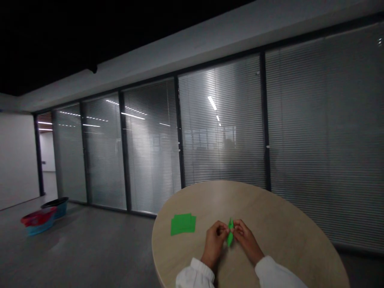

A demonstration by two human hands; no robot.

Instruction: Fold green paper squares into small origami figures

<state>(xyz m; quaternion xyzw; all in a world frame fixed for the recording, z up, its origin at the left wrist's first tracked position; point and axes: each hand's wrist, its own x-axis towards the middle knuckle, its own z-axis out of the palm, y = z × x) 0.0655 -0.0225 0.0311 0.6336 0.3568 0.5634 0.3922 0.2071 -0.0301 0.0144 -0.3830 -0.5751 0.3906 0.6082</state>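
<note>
Between my two hands is a narrow folded piece of green paper (pixel 230 239), pointed at its near and far ends. My left hand (pixel 215 239) pinches its left side with closed fingers. On the other side, the fingertips of my right hand (pixel 244 237) are closed on the same paper. Both hands are just above the round wooden table (pixel 222 196), with white sleeves at the wrists. To the left of my left hand lie a few flat green paper sheets (pixel 183 223), overlapping each other.
On the floor at the far left stand a blue tub with something red over it (pixel 39 222) and a darker blue tub (pixel 61 207) behind. Glass partitions with blinds (pixel 222 132) run behind the table. A doorway (pixel 47 152) opens at the far left.
</note>
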